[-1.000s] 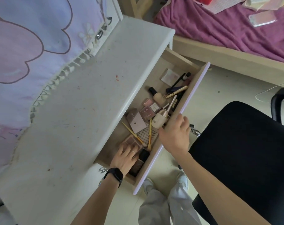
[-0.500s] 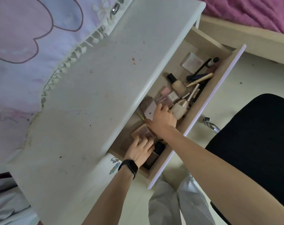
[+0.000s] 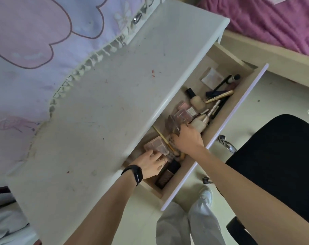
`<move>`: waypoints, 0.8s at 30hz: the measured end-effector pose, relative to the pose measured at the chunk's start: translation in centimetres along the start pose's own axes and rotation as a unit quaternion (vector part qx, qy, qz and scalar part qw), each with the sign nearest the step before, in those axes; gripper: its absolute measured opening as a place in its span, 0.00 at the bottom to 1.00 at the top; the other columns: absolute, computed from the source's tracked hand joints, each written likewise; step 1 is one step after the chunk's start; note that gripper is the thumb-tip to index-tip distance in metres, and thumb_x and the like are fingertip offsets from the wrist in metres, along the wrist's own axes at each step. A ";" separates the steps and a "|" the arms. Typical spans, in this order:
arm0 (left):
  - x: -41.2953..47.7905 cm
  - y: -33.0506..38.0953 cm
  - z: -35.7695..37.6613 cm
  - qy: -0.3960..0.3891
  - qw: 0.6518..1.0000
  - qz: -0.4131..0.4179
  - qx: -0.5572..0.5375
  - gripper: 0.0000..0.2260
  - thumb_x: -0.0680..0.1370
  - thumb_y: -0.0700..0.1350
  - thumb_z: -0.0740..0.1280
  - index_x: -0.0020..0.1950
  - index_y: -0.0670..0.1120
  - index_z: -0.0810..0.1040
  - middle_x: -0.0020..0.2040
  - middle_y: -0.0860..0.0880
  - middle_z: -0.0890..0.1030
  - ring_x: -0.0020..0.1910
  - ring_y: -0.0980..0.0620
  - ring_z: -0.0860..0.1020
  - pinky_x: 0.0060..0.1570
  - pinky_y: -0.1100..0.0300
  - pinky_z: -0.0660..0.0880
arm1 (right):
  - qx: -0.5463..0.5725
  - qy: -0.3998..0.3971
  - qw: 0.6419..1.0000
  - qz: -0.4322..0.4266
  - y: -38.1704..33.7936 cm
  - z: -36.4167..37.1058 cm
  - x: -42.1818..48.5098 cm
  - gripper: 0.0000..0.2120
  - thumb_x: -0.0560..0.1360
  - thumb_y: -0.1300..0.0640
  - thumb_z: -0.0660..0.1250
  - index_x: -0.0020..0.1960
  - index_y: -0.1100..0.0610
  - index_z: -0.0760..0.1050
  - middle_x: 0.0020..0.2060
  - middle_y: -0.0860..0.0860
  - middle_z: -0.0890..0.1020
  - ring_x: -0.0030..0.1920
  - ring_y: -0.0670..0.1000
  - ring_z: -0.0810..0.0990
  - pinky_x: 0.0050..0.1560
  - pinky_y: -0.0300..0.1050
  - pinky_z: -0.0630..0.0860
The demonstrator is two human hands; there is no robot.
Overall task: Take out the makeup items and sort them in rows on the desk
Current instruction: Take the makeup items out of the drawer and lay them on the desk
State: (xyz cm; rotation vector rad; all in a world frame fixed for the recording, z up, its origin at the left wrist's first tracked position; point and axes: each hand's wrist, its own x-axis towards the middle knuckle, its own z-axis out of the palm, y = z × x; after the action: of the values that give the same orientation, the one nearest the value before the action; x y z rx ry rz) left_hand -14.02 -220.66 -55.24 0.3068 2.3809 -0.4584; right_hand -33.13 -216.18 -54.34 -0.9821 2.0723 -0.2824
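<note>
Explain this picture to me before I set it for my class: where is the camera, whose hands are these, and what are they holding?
No machine here: a person wears a camera on the head, looking down at both bare hands. The makeup lies in the open drawer under the white desk. The left hand, with the black wristband, touches a pink palette. The right hand grips a brown case beside a cream bottle.

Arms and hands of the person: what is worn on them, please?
Both forearms are bare, no sleeves. A black band with an oblong face circles the left wrist; a thin ring sits on the left hand. The right hand wears nothing visible.
</note>
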 end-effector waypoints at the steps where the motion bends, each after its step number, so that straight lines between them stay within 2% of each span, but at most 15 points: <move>1: 0.1 -0.3 -0.1 -0.003 1.000 0.000 0.000 0.19 0.83 0.38 0.59 0.74 0.40 0.68 0.77 0.41 0.61 0.71 0.37 0.64 0.63 0.45 0.70 | 0.013 0.006 1.000 -0.002 0.4 -0.3 -0.9 0.17 0.81 0.48 0.63 0.60 0.61 0.71 0.61 0.59 0.74 0.58 0.64 0.76 0.51 0.52 0.73; 4: 0.1 -0.8 -0.6 -0.005 1.000 -0.024 0.010 0.22 0.83 0.38 0.56 0.77 0.39 0.61 0.77 0.40 0.59 0.71 0.37 0.63 0.66 0.45 0.68 | 0.037 0.055 0.997 -0.029 2.2 -0.2 -4.0 0.17 0.82 0.47 0.63 0.60 0.61 0.72 0.58 0.56 0.74 0.52 0.61 0.78 0.48 0.51 0.75; 6: 0.4 -0.4 -0.4 -0.005 0.999 -0.033 0.028 0.23 0.83 0.38 0.57 0.78 0.39 0.59 0.78 0.37 0.56 0.72 0.36 0.62 0.69 0.42 0.66 | 0.047 0.144 0.987 -0.058 3.5 0.7 -5.9 0.15 0.81 0.49 0.65 0.56 0.62 0.75 0.52 0.54 0.76 0.47 0.60 0.78 0.44 0.48 0.72; 8: 0.7 -0.1 0.0 -0.008 0.998 -0.032 0.047 0.22 0.83 0.39 0.56 0.78 0.39 0.60 0.78 0.36 0.53 0.73 0.35 0.60 0.70 0.39 0.63 | 0.014 0.225 0.973 -0.059 4.7 2.0 -6.8 0.14 0.79 0.48 0.65 0.51 0.60 0.77 0.47 0.53 0.78 0.46 0.58 0.78 0.46 0.50 0.71; 9: 0.9 0.0 0.2 -0.008 0.998 -0.027 0.059 0.21 0.83 0.40 0.56 0.77 0.40 0.62 0.78 0.36 0.53 0.74 0.35 0.60 0.70 0.38 0.62 | 0.007 0.238 0.970 -0.046 5.1 2.6 -7.1 0.14 0.79 0.46 0.65 0.50 0.58 0.77 0.46 0.51 0.79 0.47 0.56 0.77 0.49 0.53 0.71; 11: 1.5 0.0 0.4 -0.005 0.997 -0.016 0.077 0.19 0.83 0.42 0.58 0.74 0.42 0.68 0.78 0.37 0.56 0.73 0.34 0.60 0.70 0.36 0.61 | 0.017 0.241 0.970 -0.038 5.6 3.5 -7.4 0.14 0.79 0.46 0.66 0.50 0.57 0.78 0.46 0.50 0.79 0.48 0.55 0.76 0.51 0.53 0.70; 14: 2.2 0.3 0.4 -0.016 0.994 0.012 0.110 0.18 0.81 0.44 0.62 0.70 0.42 0.74 0.74 0.36 0.64 0.69 0.28 0.64 0.67 0.32 0.63 | 0.051 0.244 0.967 -0.048 5.7 4.2 -7.5 0.12 0.78 0.49 0.69 0.50 0.58 0.77 0.45 0.50 0.78 0.47 0.54 0.75 0.49 0.52 0.71; 18: 2.0 0.7 0.6 -0.027 0.993 0.005 0.118 0.19 0.81 0.43 0.63 0.70 0.38 0.73 0.72 0.33 0.66 0.67 0.24 0.65 0.65 0.31 0.62 | 0.096 0.223 0.969 -0.047 5.5 4.2 -7.4 0.12 0.79 0.48 0.67 0.48 0.57 0.76 0.43 0.46 0.74 0.46 0.51 0.72 0.48 0.51 0.69; 21: 1.7 0.3 0.5 -0.014 0.992 0.009 0.123 0.21 0.80 0.45 0.64 0.71 0.38 0.72 0.73 0.34 0.65 0.69 0.24 0.62 0.69 0.31 0.57 | 0.138 0.193 0.970 -0.043 5.5 3.6 -7.5 0.12 0.80 0.47 0.66 0.43 0.53 0.70 0.41 0.45 0.71 0.45 0.49 0.68 0.48 0.48 0.65; 24: 1.5 0.0 0.3 -0.038 0.990 0.022 0.135 0.20 0.81 0.46 0.64 0.71 0.39 0.72 0.74 0.34 0.64 0.71 0.24 0.61 0.70 0.31 0.55 | 0.184 0.170 0.968 -0.032 5.3 3.0 -7.7 0.15 0.80 0.47 0.66 0.40 0.54 0.67 0.39 0.45 0.71 0.43 0.51 0.71 0.48 0.51 0.71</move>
State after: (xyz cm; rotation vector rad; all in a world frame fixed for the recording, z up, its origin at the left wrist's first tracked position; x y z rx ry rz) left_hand -14.97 -220.61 -56.42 0.4536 2.2345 -0.7603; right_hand -30.93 -206.62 -54.51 -0.8128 2.1817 -0.8883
